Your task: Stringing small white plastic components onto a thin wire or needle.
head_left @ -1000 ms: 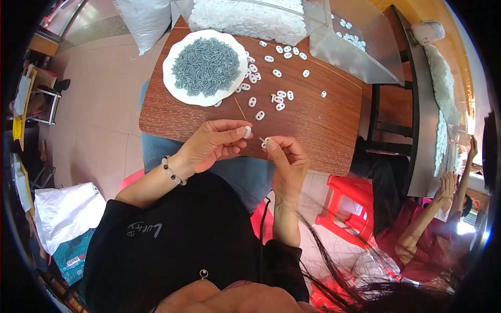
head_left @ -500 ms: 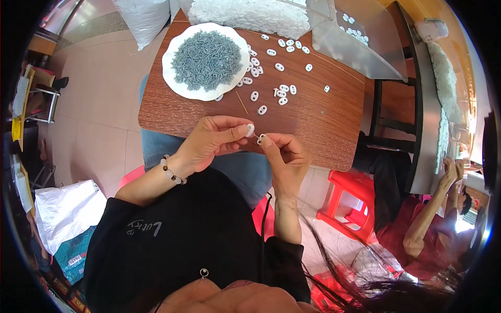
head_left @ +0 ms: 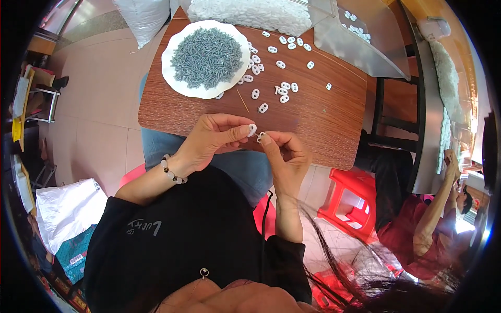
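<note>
Just past the table's near edge my left hand pinches a small white oval two-holed piece between thumb and fingertips. Close beside it, my right hand is closed on another small white piece, mostly covered by the thumb. Something thin and pale shows in the narrow gap between the two pieces; whether it joins them I cannot tell. On the brown table, similar white oval pieces lie scattered, several of them beside the plate. A thin wooden stick rests nearest my fingers.
A scalloped white plate at the table's left holds a heap of small grey-blue elongated pieces. Along the far edge stands a clear bin of white pieces, with a metal tray to its right. Another person works right of a red stool.
My hands stay nearly in place, with the two white pieces turned slightly and a pale thin part now showing between them. The other person's hands have shifted a little.
</note>
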Demonstrator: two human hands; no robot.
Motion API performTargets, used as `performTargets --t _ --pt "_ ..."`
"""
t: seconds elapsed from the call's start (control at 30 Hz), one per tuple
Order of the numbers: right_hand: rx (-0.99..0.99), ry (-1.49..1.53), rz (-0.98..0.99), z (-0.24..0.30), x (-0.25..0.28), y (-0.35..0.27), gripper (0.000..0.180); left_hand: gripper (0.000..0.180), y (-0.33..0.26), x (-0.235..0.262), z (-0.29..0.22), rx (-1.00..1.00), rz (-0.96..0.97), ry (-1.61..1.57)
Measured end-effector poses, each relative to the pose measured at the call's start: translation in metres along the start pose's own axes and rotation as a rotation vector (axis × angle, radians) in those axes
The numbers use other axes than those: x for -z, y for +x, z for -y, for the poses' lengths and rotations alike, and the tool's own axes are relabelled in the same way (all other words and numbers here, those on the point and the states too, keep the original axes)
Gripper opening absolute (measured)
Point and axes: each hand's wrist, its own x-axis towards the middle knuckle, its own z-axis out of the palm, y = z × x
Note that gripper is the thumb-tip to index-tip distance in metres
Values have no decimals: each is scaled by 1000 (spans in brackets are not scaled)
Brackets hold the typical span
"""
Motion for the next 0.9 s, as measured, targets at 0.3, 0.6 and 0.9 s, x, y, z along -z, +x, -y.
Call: performTargets --t 0.3,0.6,0.9 --pt "17 -61 -14 6 -3 0 8 23 -2 -4 -4 -94 0 81" --pt "79 -104 -35 3 -7 -3 7 23 -2 1 0 -97 23 48" --pt "150 -200 -25 1 -4 -5 7 22 -6 -3 0 -188 57 81"
